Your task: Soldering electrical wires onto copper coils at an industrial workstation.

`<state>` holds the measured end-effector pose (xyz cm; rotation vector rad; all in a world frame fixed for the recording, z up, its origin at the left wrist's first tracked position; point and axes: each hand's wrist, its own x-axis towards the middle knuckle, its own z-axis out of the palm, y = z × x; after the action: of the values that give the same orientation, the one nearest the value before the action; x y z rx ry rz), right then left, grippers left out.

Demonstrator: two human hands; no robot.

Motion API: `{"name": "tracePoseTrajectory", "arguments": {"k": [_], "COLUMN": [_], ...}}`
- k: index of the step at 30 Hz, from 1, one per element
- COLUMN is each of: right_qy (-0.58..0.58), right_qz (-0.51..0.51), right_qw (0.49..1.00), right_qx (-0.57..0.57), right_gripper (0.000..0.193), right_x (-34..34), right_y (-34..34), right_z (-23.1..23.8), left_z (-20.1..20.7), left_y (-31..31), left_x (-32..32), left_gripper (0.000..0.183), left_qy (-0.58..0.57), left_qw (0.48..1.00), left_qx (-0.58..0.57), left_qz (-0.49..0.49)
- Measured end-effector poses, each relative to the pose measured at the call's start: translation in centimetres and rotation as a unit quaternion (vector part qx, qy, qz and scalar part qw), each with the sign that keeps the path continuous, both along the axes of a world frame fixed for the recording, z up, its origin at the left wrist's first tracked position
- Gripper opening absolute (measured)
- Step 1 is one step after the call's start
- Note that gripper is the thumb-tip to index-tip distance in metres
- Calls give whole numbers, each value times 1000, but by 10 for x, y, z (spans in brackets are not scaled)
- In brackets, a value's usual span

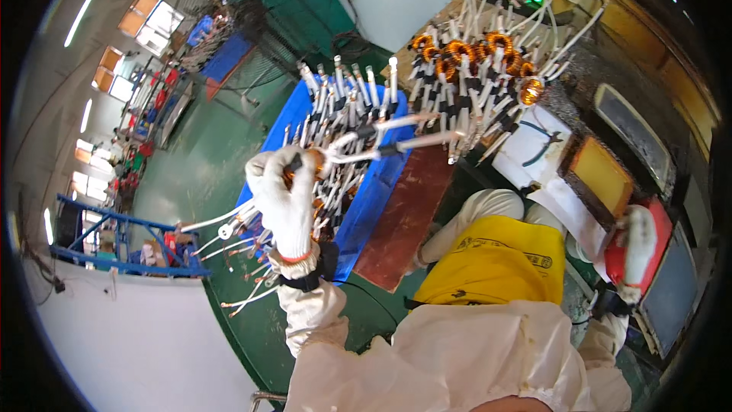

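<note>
My left hand (280,191), in a white knit glove, is closed around a copper-wound ring coil (314,162). White-sleeved leads with black bands stretch from that coil to the right. Beneath lies a blue crate (364,214) packed with more such coils, their white leads (347,95) sticking up. My right hand (639,243), also in a white glove, rests at a red object (662,233) at the far right. Its fingers are too unclear to read, and so is whether it grips anything.
Many copper coils (460,52) with white leads pile up on the workbench. Pliers (543,145) lie on a white sheet, beside a yellow-filled tray (602,172) and a grey-topped framed box (633,133). A reddish-brown board (396,221) sits right of the crate. A blue metal frame (130,240) stands left.
</note>
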<state>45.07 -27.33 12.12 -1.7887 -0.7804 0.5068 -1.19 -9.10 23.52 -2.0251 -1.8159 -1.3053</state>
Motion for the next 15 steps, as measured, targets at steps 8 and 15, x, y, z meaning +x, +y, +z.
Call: {"name": "tracePoseTrajectory", "arguments": {"k": [8,15], "right_qy": [19,218], "right_qz": [238,251], "right_qw": [971,941], "right_qx": [-14,71], "right_gripper": [14,25], "right_x": [-80,-117], "right_y": [38,37], "right_z": [0,3], "left_z": [-12,-37], "left_y": [-24,-47], "left_x": [129,209], "left_gripper": [18,21], "left_qy": [-99,-119], "left_qw": [921,793], "left_qx": [-127,-144], "left_qz": [-354,-580]}}
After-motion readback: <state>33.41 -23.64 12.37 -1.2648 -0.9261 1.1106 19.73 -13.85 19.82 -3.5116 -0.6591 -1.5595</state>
